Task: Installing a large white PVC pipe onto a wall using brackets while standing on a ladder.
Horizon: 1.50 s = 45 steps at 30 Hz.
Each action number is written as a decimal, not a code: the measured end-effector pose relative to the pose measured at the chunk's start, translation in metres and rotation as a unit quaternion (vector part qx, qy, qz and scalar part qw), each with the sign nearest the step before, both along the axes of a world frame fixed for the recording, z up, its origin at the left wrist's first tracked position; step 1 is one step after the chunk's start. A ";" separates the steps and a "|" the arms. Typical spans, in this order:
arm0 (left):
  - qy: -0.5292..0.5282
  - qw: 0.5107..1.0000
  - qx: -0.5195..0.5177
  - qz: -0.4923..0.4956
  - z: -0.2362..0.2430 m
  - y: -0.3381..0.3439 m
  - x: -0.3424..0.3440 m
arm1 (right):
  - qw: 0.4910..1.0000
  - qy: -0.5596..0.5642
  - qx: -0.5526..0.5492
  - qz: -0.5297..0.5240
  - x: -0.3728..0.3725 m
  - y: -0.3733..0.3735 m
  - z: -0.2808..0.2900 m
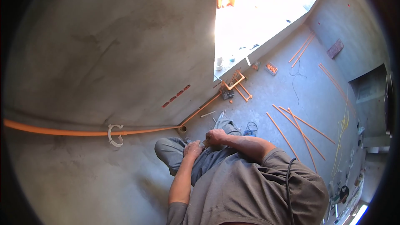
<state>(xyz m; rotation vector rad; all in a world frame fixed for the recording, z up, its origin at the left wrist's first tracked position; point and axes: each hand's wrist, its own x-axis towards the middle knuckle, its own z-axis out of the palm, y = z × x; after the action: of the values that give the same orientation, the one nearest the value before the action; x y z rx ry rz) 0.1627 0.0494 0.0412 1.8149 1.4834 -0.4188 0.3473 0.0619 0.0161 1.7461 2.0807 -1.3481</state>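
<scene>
Both my hands are close together over my lap, fingers closed. My left hand (pixel 193 149) is low by my left knee, and my right hand (pixel 216 137) sits just above it to the right. Between them shows a small greyish piece, too small to name. Beyond my knees, a long orange pipe (pixel 83 133) runs along the wall to the corner, where a round brown opening (pixel 182 129) shows. A white C-shaped piece (pixel 116 136) crosses this pipe on the left.
An orange pipe frame (pixel 237 85) stands by the window opening, near a box of orange fittings (pixel 271 68). Several loose orange pipes (pixel 302 131) lie on the floor to the right. A blue corded object (pixel 250 131) rests beside my right leg. Yellow cord (pixel 344 127) lies farther right.
</scene>
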 end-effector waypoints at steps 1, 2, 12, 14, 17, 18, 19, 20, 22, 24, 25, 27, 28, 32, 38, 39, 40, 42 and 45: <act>0.000 1.000 0.000 0.001 0.000 0.000 0.000 | 1.000 0.000 -0.002 -0.001 0.000 0.000 0.000; 0.002 1.000 -0.002 -0.001 -0.001 0.000 0.000 | 1.000 0.001 -0.003 -0.003 0.000 0.000 0.000; 0.001 1.000 -0.004 -0.001 -0.007 0.001 -0.002 | 1.000 0.002 0.000 -0.006 -0.001 0.000 0.001; -0.002 1.000 -0.001 0.000 -0.007 0.000 -0.002 | 1.000 0.002 0.009 -0.007 -0.001 -0.001 0.002; -0.002 1.000 0.003 0.000 -0.007 -0.001 -0.003 | 1.000 -0.004 0.018 0.004 -0.001 -0.001 0.005; 0.000 1.000 0.004 -0.002 -0.006 -0.001 -0.002 | 1.000 -0.004 0.017 0.005 0.000 -0.002 0.006; 0.001 1.000 0.003 -0.001 -0.006 -0.002 -0.001 | 1.000 -0.001 0.017 0.001 0.001 -0.002 0.007; 0.001 1.000 0.003 0.000 -0.005 -0.001 0.000 | 1.000 0.002 0.016 -0.003 0.001 -0.002 0.007; 0.001 1.000 0.003 0.003 -0.004 -0.001 0.001 | 1.000 -0.001 0.016 0.000 0.003 -0.002 0.007; 0.005 1.000 -0.001 0.005 -0.007 -0.002 -0.001 | 1.000 -0.002 0.015 0.008 0.001 -0.002 0.006; 0.006 1.000 -0.002 0.009 -0.010 -0.002 -0.003 | 1.000 -0.008 0.019 0.012 -0.001 -0.002 0.005; -0.006 0.999 0.034 -0.005 -0.011 -0.007 -0.008 | 0.999 -0.011 0.019 0.032 -0.004 -0.002 0.004; -0.003 0.999 0.031 0.007 -0.014 -0.007 -0.008 | 0.999 -0.008 0.026 0.016 -0.003 -0.002 0.004; -0.011 1.000 0.021 0.011 -0.016 -0.003 -0.009 | 1.000 -0.006 0.027 0.001 -0.001 0.000 -0.002; -0.016 0.999 0.023 0.018 -0.019 -0.005 -0.010 | 0.999 -0.020 0.022 0.016 -0.006 0.003 0.006; -0.021 0.999 0.023 0.001 -0.018 -0.004 -0.011 | 0.999 -0.014 0.021 0.029 -0.006 0.004 0.005; -0.016 1.000 0.023 0.014 -0.016 -0.003 -0.012 | 0.999 -0.015 0.024 0.028 -0.006 0.004 0.005; -0.024 1.000 0.014 0.012 -0.015 -0.004 -0.010 | 0.999 -0.013 0.026 0.037 -0.005 0.004 0.001; -0.022 0.999 0.020 0.019 -0.016 -0.004 -0.009 | 0.999 -0.015 0.026 0.016 -0.005 0.005 -0.009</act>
<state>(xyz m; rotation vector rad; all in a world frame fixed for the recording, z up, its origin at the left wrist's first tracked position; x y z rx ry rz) 0.1538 0.0458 0.0251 1.8126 1.5032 -0.3314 0.3428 0.0667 0.0072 1.7338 2.1372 -1.2628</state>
